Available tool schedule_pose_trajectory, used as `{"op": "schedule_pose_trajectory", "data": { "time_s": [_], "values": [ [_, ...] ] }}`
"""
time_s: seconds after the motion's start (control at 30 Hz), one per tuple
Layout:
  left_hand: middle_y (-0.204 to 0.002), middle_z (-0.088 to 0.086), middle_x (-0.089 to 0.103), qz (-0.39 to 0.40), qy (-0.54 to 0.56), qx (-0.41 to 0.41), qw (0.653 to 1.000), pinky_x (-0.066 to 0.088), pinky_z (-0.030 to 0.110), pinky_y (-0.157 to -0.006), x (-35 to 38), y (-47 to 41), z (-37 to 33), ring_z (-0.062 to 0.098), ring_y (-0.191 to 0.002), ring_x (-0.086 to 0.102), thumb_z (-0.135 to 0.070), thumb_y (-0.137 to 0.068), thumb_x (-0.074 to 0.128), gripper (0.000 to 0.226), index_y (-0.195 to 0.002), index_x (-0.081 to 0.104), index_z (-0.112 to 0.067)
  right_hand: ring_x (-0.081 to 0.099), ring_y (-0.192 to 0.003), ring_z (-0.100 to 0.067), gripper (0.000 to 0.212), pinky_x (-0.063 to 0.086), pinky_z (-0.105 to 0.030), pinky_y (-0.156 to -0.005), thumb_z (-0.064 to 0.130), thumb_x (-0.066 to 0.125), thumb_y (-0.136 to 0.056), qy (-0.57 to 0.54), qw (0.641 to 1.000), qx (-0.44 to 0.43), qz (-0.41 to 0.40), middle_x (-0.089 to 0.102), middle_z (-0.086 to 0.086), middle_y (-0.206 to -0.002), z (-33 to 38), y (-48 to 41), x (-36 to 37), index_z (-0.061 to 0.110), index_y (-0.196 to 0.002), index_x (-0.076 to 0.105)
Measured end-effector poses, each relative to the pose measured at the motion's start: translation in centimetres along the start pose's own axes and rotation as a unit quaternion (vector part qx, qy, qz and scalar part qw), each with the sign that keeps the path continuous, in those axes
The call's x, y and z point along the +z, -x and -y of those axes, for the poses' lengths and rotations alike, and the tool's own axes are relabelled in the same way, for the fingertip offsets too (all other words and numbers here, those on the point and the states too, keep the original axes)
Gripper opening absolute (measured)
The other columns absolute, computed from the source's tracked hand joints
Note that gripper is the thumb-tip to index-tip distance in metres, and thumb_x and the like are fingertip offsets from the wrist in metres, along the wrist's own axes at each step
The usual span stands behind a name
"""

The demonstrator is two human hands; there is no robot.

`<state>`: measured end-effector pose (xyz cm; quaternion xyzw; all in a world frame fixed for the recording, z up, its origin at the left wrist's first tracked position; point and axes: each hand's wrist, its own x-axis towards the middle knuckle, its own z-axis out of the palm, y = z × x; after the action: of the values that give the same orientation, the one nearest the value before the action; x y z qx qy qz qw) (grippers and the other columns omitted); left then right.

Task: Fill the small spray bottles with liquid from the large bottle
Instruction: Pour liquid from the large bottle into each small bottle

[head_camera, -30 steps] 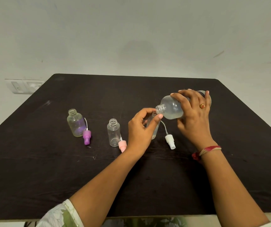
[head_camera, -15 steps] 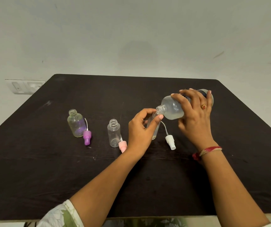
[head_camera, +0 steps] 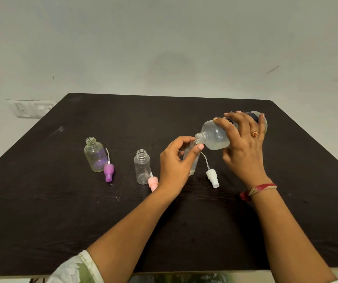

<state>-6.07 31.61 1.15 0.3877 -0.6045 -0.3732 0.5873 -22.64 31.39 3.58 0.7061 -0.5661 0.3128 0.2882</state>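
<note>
My right hand (head_camera: pixel 243 144) grips the large clear bottle (head_camera: pixel 217 137), tipped with its open neck down to the left. The neck rests at the mouth of a small clear spray bottle (head_camera: pixel 193 164) that stands on the table, held by my left hand (head_camera: pixel 176 162), which hides most of it. Left of that hand stands an open small bottle (head_camera: pixel 142 170) with a pink spray cap (head_camera: pixel 152 182) lying at its foot. Further left is a wider open bottle (head_camera: pixel 94 155) beside a purple spray cap (head_camera: pixel 108 172). A white spray cap (head_camera: pixel 212 177) with its tube lies between my hands.
Everything sits on a dark table (head_camera: pixel 41 211) whose front edge runs along the bottom of the view. A white wall switch plate (head_camera: pixel 31 108) is behind the table's left corner. A grey wall stands behind.
The large bottle has tipped a little further and its neck has come down onto the small bottle's mouth. My left hand has stayed on the small bottle.
</note>
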Motion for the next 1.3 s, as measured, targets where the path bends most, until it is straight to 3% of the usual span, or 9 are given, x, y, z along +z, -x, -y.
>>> {"op": "schedule_pose_trajectory", "data": {
  "time_s": [0.13,0.47,1.3],
  "values": [
    [-0.091,-0.012,0.068,-0.003,0.001,-0.002,1.0,0.049,0.017,-0.076,-0.02,-0.11,0.23,0.004,-0.088,0.064,-0.028,-0.084,0.071,0.012,-0.093,0.064,-0.033,0.037,-0.129,-0.03,0.078,-0.008,-0.043,-0.118,-0.002,0.072,-0.062,0.001,1.0,0.001,0.002,0.049,-0.009,-0.128,0.02,0.0,0.03,0.027,-0.128,0.043],
    [-0.091,-0.01,0.069,-0.007,-0.004,-0.004,1.0,0.045,0.011,-0.072,0.05,-0.12,0.18,0.002,-0.086,0.063,-0.027,-0.084,0.072,0.013,-0.095,0.067,-0.024,0.038,-0.128,-0.031,0.08,-0.008,-0.044,-0.117,-0.002,0.073,-0.06,0.004,1.0,0.001,0.008,0.05,-0.011,-0.127,0.04,-0.03,-0.06,0.027,-0.128,0.042],
    [-0.089,-0.012,0.068,-0.009,-0.003,-0.01,1.0,0.045,0.011,-0.069,0.04,-0.08,0.05,-0.001,-0.081,0.061,-0.026,-0.083,0.072,0.012,-0.093,0.066,-0.027,0.038,-0.129,-0.031,0.079,-0.008,-0.042,-0.118,-0.005,0.072,-0.06,-0.007,1.0,-0.003,-0.008,0.049,-0.009,-0.127,-0.24,0.04,0.28,0.027,-0.127,0.044]
  ]
}}
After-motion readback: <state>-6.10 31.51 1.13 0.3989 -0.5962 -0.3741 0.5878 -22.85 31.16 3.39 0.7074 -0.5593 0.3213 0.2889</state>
